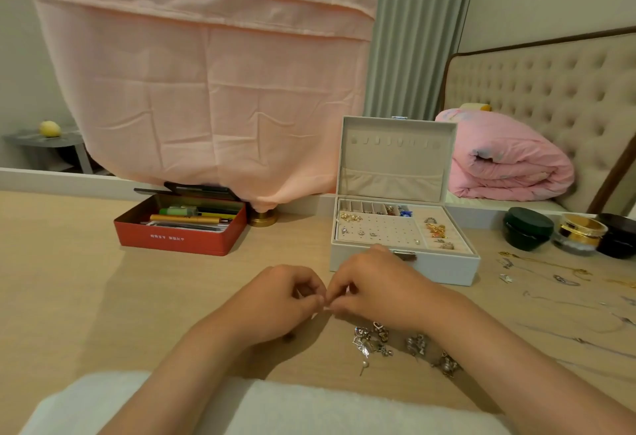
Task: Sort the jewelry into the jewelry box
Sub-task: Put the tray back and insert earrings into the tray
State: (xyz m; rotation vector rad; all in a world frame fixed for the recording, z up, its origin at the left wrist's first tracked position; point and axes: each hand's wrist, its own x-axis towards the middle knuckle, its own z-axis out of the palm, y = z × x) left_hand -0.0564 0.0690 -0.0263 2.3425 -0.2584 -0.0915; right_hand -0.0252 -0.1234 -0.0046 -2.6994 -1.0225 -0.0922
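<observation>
A white jewelry box stands open on the wooden table, its lid upright. Its tray holds several earrings and rings. In front of the box, my left hand and my right hand meet fingertip to fingertip, pinching a tiny piece of jewelry between them; the piece is mostly hidden by my fingers. Under my right wrist lies a heap of silver earrings. A pearl pin lies beside the heap. Thin necklaces are spread on the table to the right.
A red tin with pens sits at the left of the box. Dark jars and a gold-banded jar stand at the far right. A pink cloth hangs behind the table. White fabric lies at the table's near edge.
</observation>
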